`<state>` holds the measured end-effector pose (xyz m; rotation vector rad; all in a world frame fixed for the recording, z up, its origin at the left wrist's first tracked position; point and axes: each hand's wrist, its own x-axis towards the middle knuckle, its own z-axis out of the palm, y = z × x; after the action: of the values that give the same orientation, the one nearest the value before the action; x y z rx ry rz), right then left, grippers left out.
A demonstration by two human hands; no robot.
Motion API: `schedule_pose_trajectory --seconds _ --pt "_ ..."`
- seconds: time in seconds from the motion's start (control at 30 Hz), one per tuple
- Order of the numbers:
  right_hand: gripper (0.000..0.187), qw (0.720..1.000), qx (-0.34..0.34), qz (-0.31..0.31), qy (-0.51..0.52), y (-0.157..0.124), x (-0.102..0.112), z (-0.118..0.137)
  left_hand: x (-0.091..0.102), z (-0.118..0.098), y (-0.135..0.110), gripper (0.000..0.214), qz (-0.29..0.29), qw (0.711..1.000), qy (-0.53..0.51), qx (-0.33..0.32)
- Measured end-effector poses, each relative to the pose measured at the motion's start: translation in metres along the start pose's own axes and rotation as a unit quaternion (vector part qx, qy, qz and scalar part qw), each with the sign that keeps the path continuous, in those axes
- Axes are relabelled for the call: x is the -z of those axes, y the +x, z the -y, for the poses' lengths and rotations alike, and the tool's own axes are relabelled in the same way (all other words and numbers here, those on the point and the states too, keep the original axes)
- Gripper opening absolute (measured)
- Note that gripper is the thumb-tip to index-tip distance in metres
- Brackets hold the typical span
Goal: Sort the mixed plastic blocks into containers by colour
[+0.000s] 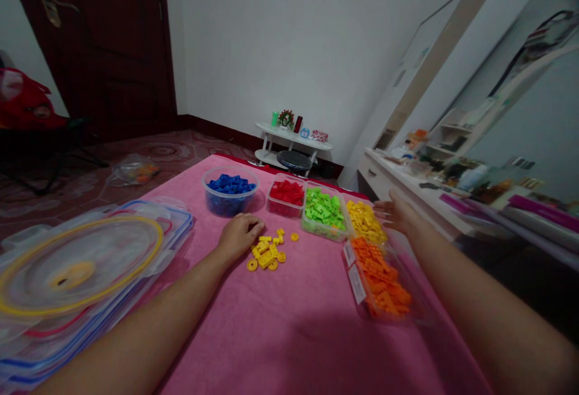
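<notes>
Left grip (pixel 239 235) beside scattered yellow bricks (pixel 268 252)

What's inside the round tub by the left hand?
The round tub holds blue bricks, heaped to about the rim. Its bottom is covered by them. The left hand rests in front, by loose yellow pieces.

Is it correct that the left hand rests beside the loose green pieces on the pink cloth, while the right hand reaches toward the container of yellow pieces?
Not quite. The loose pieces next to the left hand are yellow, not green; the green ones lie in a container further back. The rest holds: they lie on the pink cloth, and the right hand reaches toward the container of yellow pieces. The head view shows this.
</notes>
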<state>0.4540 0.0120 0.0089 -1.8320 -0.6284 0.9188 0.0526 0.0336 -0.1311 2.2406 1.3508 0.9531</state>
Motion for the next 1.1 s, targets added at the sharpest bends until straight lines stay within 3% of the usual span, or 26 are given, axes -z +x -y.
schedule_pose_trajectory --seconds 0.1,0.2,0.33,0.43,0.53,0.63,0.8,0.93,1.03,1.1 --pt "0.055 0.982 -0.032 0.148 -0.110 -0.003 -0.002 0.005 0.000 0.000 0.001 0.030 0.002 1.000 0.004 -0.001" --pt "0.059 0.952 -0.080 0.211 -0.209 -0.001 -0.011 0.002 0.000 0.000 0.001 0.029 0.006 1.000 0.003 -0.001" --pt "0.060 0.954 -0.063 0.182 -0.228 0.019 -0.024 -0.007 0.000 -0.001 0.000 0.028 0.007 1.000 0.008 -0.006" --pt "0.054 0.969 -0.025 0.169 -0.181 0.035 -0.031 -0.008 -0.001 0.000 0.000 0.028 0.010 1.000 0.012 -0.007" --pt "0.047 0.972 0.028 0.129 -0.197 0.043 -0.037 -0.005 -0.002 0.000 0.001 0.027 0.007 1.000 0.012 -0.006" --pt "0.043 0.961 0.075 0.061 -0.261 0.045 -0.043 -0.006 -0.002 0.001 0.001 0.026 0.003 1.000 0.010 -0.004" --pt "0.031 0.925 0.070 0.021 -0.373 0.042 -0.044 -0.008 -0.002 0.001 0.000 0.025 -0.007 1.000 0.009 -0.003" --pt "0.018 0.891 0.142 -0.012 -0.431 0.019 -0.050 0.005 -0.003 0.002 0.000 0.024 -0.007 1.000 0.009 0.005" --pt "0.015 0.868 0.239 -0.011 -0.434 -0.019 -0.074 0.009 -0.002 0.002 0.000 0.025 -0.006 1.000 0.012 0.007" --pt "0.016 0.837 0.344 0.064 -0.421 -0.053 -0.100 -0.002 -0.002 0.001 0.000 0.025 -0.004 1.000 0.012 0.006"
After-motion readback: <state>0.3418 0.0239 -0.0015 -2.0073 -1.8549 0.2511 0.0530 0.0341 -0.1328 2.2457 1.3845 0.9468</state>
